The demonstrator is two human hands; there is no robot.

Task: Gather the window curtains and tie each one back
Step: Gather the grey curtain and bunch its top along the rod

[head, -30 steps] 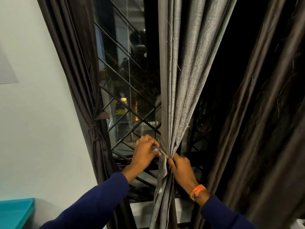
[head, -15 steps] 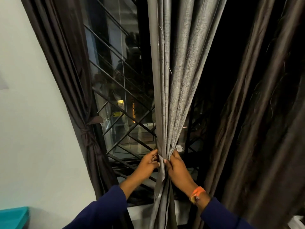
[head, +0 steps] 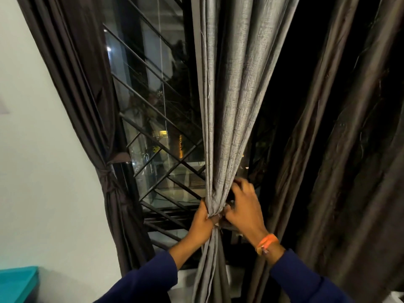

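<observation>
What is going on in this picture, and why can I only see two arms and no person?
The camera sits on the person's head and looks forward and down, so you see what they see: only their own arms in dark blue sleeves. There is no machine here, just two bare hands. The left hand squeezes the grey curtain into a tight bunch. The right hand, with an orange band on its wrist, works at the same bunched spot; it is blurry, so I cannot tell what its fingers hold. Behind is a window with metal bars, dark outside. The dark curtain on the left is already tied back. The dark curtain on the right looks loose where the picture shows it.
</observation>
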